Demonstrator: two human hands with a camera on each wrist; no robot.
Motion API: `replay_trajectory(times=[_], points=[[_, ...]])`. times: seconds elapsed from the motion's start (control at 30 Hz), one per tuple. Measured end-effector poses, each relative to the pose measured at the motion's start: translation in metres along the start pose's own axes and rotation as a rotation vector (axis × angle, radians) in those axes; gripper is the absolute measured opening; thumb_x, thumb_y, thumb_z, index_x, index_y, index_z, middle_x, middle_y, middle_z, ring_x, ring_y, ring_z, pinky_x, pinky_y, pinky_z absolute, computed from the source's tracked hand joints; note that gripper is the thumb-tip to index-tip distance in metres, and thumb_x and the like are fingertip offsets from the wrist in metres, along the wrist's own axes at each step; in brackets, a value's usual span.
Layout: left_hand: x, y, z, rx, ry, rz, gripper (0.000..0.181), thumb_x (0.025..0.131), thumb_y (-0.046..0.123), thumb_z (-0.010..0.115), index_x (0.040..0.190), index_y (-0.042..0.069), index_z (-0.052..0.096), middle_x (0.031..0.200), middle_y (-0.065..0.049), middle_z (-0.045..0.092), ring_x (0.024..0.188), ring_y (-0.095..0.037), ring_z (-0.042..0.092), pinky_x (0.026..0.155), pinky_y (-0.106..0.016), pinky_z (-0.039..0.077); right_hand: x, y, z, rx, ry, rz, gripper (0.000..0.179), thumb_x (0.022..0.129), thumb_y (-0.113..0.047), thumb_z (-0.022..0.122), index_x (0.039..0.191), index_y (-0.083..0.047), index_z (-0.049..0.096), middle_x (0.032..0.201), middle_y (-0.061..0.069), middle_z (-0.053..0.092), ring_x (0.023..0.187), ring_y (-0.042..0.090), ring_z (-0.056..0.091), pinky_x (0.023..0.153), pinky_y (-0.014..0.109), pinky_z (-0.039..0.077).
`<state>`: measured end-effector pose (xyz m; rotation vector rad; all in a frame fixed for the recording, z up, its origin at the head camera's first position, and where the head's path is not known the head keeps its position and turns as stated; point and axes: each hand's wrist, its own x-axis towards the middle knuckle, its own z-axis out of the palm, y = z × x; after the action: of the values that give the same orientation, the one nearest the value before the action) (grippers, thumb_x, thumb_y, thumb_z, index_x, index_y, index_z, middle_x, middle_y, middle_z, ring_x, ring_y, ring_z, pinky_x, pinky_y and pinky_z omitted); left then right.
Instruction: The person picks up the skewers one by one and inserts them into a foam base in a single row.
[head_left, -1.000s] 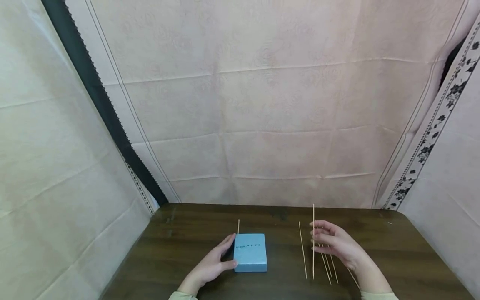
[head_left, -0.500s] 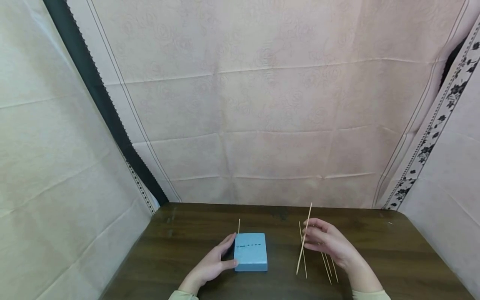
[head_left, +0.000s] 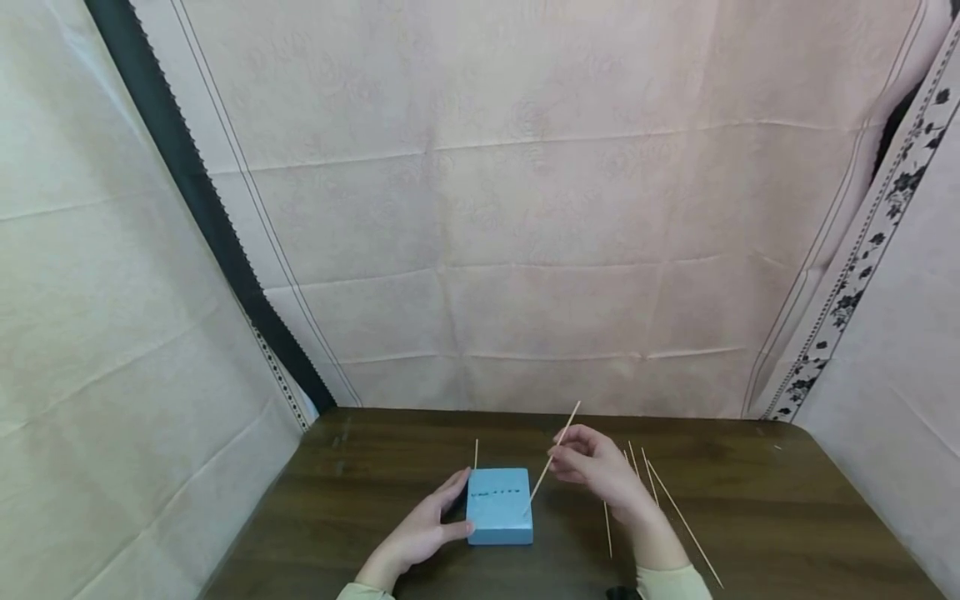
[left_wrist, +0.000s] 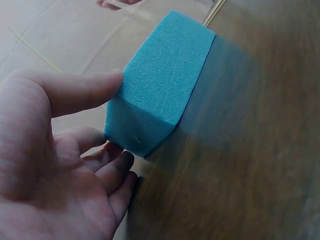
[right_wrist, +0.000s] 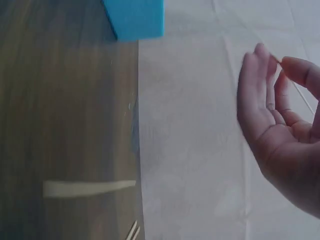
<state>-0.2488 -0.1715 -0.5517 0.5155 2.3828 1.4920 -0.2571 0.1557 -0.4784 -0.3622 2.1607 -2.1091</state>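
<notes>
A blue foam block (head_left: pixel 498 510) with a row of small dark marks on its top lies on the brown table. My left hand (head_left: pixel 417 533) grips its left side, the thumb near the front corner and the fingers at the back; in the left wrist view the thumb presses one face of the block (left_wrist: pixel 162 65). To the block's right, my right hand (head_left: pixel 592 468) pinches a thin wooden skewer (head_left: pixel 543 475) between thumb and fingertips. The skewer leans, and its lower end overlaps the block's right edge in the head view. Another skewer (head_left: pixel 476 452) shows behind the block's back left corner.
Several loose skewers (head_left: pixel 683 521) lie on the table (head_left: pixel 780 517) around and right of my right forearm. Pale cloth (head_left: pixel 555 250) hangs behind the table, with more cloth on both sides.
My right hand has moved left with the skewer, from above the loose skewers to beside the block, and the skewer has tilted. The left hand and the block stay put.
</notes>
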Motion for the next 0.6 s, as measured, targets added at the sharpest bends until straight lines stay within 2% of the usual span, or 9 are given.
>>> replay_trajectory(times=[0.1,0.3,0.47,0.6], points=[[0.001,0.001,0.0,0.005,0.005,-0.001,0.084,0.099,0.025,0.077,0.17,0.014,0.032,0.175,-0.021,0.023,0.158,-0.05,0.022,0.122,-0.073,0.022,0.005,-0.002,0.016,-0.058,0.016,-0.034,0.024,0.104,-0.012,0.071,0.118,0.005,0.062,0.104,0.017,0.075,0.098,0.032,0.076,0.089,0.049,0.064],[-0.001,0.0,0.001,0.001,0.004,0.006,0.085,0.098,0.025,0.078,0.169,0.013,0.032,0.175,-0.022,0.023,0.158,-0.049,0.023,0.123,-0.072,0.022,0.007,-0.005,0.04,-0.124,0.087,-0.06,0.019,0.102,-0.011,0.073,0.114,0.002,0.066,0.098,0.014,0.076,0.092,0.033,0.077,0.085,0.048,0.065],[-0.001,-0.002,0.001,-0.001,0.008,0.01,0.084,0.099,0.024,0.077,0.169,0.014,0.033,0.174,-0.023,0.023,0.158,-0.05,0.024,0.122,-0.072,0.023,0.009,-0.005,0.055,-0.099,0.186,-0.111,0.013,0.1,-0.008,0.075,0.111,-0.003,0.069,0.096,0.013,0.074,0.089,0.033,0.077,0.081,0.042,0.066],[0.001,-0.004,0.001,0.008,0.01,0.015,0.084,0.099,0.023,0.077,0.169,0.014,0.032,0.174,-0.024,0.023,0.157,-0.051,0.024,0.121,-0.073,0.024,0.011,0.0,0.067,-0.157,0.227,-0.196,0.011,0.1,-0.01,0.076,0.11,-0.01,0.071,0.098,0.008,0.076,0.09,0.032,0.078,0.079,0.035,0.065]])
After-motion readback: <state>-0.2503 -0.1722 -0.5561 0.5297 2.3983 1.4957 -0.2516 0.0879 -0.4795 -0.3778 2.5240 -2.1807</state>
